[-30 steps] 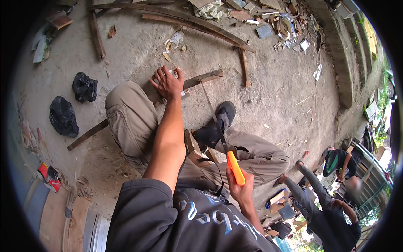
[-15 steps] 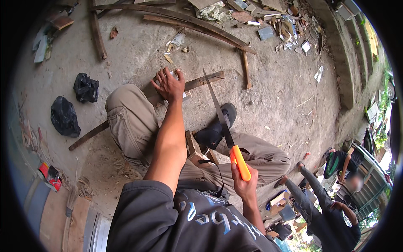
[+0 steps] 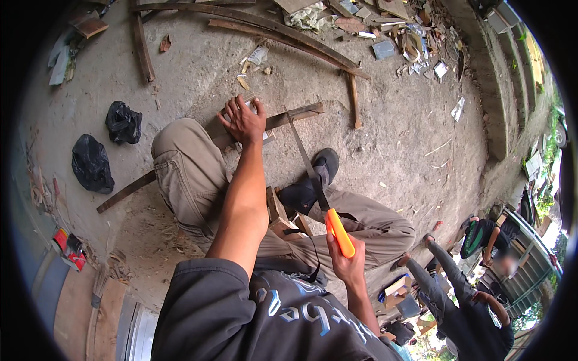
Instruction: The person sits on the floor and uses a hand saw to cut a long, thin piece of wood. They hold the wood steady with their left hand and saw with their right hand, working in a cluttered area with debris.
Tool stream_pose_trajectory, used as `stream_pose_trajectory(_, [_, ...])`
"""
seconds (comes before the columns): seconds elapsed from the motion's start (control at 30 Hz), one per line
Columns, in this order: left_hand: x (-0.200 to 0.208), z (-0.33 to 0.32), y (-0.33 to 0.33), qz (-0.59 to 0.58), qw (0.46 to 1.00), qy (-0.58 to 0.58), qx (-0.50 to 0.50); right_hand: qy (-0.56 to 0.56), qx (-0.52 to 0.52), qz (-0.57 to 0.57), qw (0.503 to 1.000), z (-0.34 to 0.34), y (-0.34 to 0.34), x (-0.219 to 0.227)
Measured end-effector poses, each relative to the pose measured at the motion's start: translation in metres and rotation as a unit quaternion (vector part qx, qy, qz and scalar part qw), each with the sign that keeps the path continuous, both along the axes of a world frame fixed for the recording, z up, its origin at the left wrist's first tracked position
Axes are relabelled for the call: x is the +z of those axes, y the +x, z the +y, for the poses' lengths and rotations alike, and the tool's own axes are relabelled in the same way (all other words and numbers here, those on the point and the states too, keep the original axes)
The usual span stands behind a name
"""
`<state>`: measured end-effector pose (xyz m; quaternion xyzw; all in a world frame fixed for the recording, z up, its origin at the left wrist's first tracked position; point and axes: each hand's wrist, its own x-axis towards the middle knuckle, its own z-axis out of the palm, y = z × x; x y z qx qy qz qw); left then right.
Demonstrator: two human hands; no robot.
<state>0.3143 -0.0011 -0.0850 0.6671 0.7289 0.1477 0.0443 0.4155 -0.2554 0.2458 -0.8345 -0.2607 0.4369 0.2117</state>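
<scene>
My right hand (image 3: 348, 260) is closed round the orange handle of a handsaw (image 3: 310, 171). Its long dark blade points up and away, with the tip end crossing over a long dark wooden plank (image 3: 296, 117). To the left of the blade, my left hand (image 3: 245, 125) presses down on the plank with curled fingers. Short pieces of wood (image 3: 268, 138) show beneath that hand, partly hidden by it. The plank runs on under my bent left knee, and its other end (image 3: 126, 191) comes out at the left. Whether the saw teeth touch the wood, I cannot tell.
Two black plastic bags (image 3: 92, 163) lie at the left. Long timber strips (image 3: 289, 41) and scrap debris (image 3: 415, 45) are at the far side. Concrete steps (image 3: 481, 78) rise at right; two other people (image 3: 460, 307) are at the lower right. A small wooden frame (image 3: 279, 218) sits between my legs.
My right hand has shifted slightly left, bringing the saw with it; the blade tip is now lower and further left over the plank. My left hand stays on the plank.
</scene>
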Motion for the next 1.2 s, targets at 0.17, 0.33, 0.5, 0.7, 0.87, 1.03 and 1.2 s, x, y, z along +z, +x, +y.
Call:
stream_pose_trajectory(0.17, [0.000, 0.003, 0.001, 0.011, 1.000, -0.013, -0.004, 0.023, 0.020, -0.028, 0.999, 0.010, -0.004, -0.004])
stream_pose_trajectory(0.33, [0.000, 0.000, -0.001, 0.001, 1.000, -0.027, -0.005, 0.005, 0.014, -0.028, 0.999, -0.007, 0.000, 0.001])
stream_pose_trajectory(0.5, [-0.002, 0.000, -0.004, 0.035, 0.999, -0.022, -0.019, 0.063, 0.012, -0.043, 0.997, 0.027, 0.002, -0.043])
stream_pose_trajectory(0.7, [0.005, 0.004, 0.000, 0.000, 0.999, -0.032, -0.020, 0.103, 0.005, -0.045, 0.994, 0.054, -0.002, -0.112])
stream_pose_trajectory(0.87, [-0.002, -0.001, -0.002, 0.001, 1.000, -0.021, -0.003, 0.074, -0.005, -0.023, 0.997, 0.011, -0.002, -0.063])
stream_pose_trajectory(1.03, [0.003, 0.003, 0.000, 0.016, 0.999, -0.029, -0.013, 0.074, 0.009, -0.041, 0.996, -0.008, -0.002, -0.049])
stream_pose_trajectory(1.2, [0.010, -0.001, 0.005, 0.012, 0.999, -0.038, -0.005, 0.093, -0.017, -0.026, 0.995, 0.035, 0.009, -0.119])
